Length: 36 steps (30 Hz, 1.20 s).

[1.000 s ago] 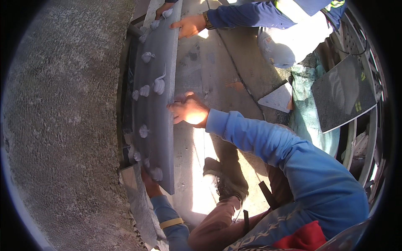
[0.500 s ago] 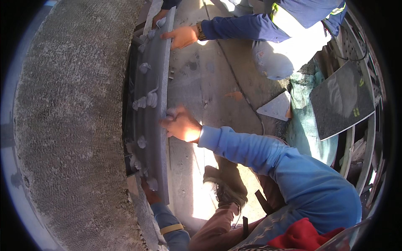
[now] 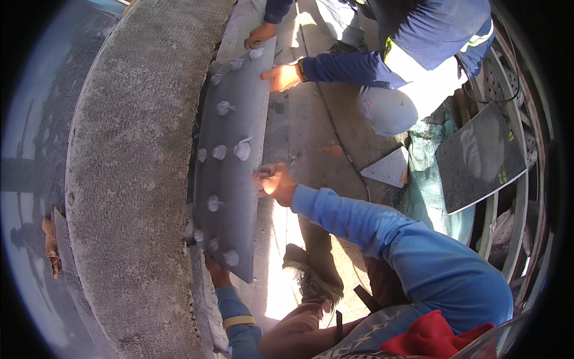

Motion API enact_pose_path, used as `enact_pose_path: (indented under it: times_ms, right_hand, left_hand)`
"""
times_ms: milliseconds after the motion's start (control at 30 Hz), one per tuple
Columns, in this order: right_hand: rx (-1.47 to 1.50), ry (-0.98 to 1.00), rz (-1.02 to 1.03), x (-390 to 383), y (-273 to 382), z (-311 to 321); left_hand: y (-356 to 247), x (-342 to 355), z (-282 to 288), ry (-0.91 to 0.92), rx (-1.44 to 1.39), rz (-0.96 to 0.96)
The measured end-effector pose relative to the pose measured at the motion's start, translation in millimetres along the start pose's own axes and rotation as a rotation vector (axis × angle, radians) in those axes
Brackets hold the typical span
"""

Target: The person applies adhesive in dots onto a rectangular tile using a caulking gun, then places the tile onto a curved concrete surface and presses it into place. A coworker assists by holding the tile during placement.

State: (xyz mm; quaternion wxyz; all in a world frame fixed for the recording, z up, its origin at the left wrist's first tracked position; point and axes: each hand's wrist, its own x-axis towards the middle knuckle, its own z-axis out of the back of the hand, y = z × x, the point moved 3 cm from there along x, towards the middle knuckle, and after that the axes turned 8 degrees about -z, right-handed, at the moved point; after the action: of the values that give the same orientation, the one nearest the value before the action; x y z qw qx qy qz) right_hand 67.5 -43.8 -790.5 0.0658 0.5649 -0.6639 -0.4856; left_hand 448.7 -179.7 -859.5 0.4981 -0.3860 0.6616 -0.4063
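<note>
The grey rectangular slab (image 3: 230, 176), dotted with pale paste dabs (image 3: 242, 150), is just right of the rough concrete surface (image 3: 134, 167). The right hand (image 3: 277, 183) grips its right edge between thumb and fingers; the left hand (image 3: 217, 274) meets its near end, partly hidden, its grip impossible to tell. A co-worker's hands (image 3: 283, 77) are at the far end.

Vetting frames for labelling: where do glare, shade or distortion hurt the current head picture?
Head view: sunlit floor patch blown to white, co-worker's sunlit clothing too; head view: right hand brightly lit, left hand shaded and partly hidden by the grey slab; head view, toward the rim: fisheye bows the rough concrete surface, corners go black.
</note>
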Motion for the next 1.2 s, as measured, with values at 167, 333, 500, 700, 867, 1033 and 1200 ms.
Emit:
enact_pose_path:
  times_ms: [167, 333, 500, 700, 867, 1033, 1200]
  right_hand:
    - [0.001, -0.111, -0.106, 14.0, -34.7, 13.2]
    - [0.061, -0.103, -0.152, 37.2, -63.2, 41.4]
    - [-0.031, -0.183, -0.176, 34.3, -71.1, 46.1]
    - [0.028, -0.194, -0.163, 32.8, -68.6, 50.3]
    - [0.043, -0.233, -0.223, 33.0, -65.5, 46.2]
    - [-0.124, -0.108, -0.174, 54.6, -77.4, 54.3]
    - [-0.831, 0.088, 0.430, 26.1, -25.8, 35.0]
  left_hand:
    - [8.6, -3.4, 9.4, -0.040, -0.179, 0.042]
    - [14.4, -5.3, 0.1, -0.038, -0.162, 0.058]
    - [20.9, -9.2, 18.6, -0.125, -0.116, 0.107]
    - [16.1, -15.2, 3.4, -0.049, -0.110, 0.119]
    - [15.9, -14.1, 13.6, -0.046, -0.115, 0.145]
    - [19.1, -10.0, 18.5, -0.061, -0.128, 0.138]
    - [13.3, -13.6, 15.1, -0.059, -0.144, 0.080]
